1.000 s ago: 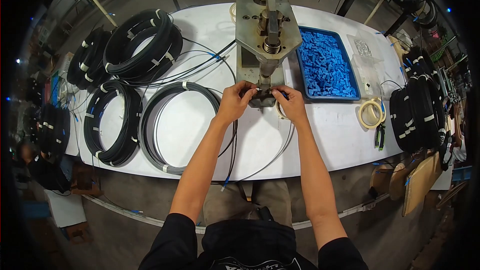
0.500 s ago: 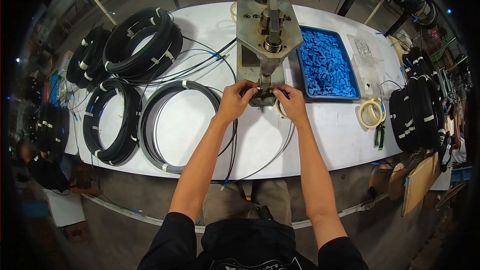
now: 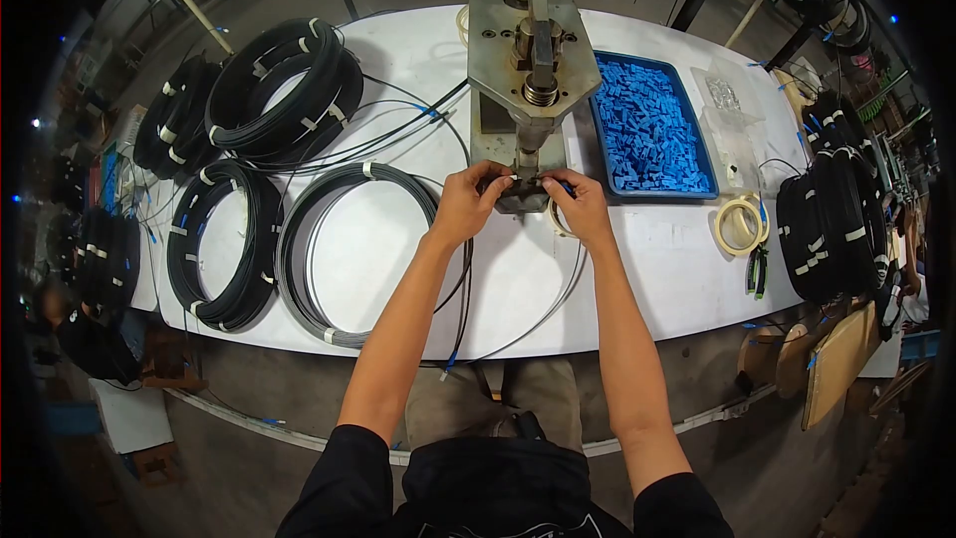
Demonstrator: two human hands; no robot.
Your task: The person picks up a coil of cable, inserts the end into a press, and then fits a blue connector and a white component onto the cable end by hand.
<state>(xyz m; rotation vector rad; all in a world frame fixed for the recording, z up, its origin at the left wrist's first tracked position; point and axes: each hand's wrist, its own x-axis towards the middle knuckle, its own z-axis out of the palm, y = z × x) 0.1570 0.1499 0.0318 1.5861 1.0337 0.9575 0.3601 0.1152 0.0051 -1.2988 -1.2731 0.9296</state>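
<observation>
Both hands meet at the foot of the metal press [image 3: 531, 70], which stands upright near the middle of the far edge of the white bench [image 3: 657, 259]. The left hand [image 3: 466, 202] and the right hand [image 3: 581, 205] each pinch an end of a small dark fitting [image 3: 525, 192] at the press base, fingers pressed together on it. The fitting's long axis runs left to right, parallel to the bench's near edge; a thin black cable [image 3: 554, 304] leaves it and loops down toward that edge (what it joins under the fingers cannot be made out).

The press is dull grey steel, a flat plate with a round threaded column. Beside it on the right sits a blue tray [image 3: 701, 161] heaped with small blue plastic pieces. A grey cable coil [image 3: 299, 239], round and bound with white ties, lies left of the hands, with black coils [image 3: 284, 90] toward the far left corner. A tape roll [image 3: 741, 226] lies toward the right edge.

Against half a second ago, hands and fitting have barely shifted.
</observation>
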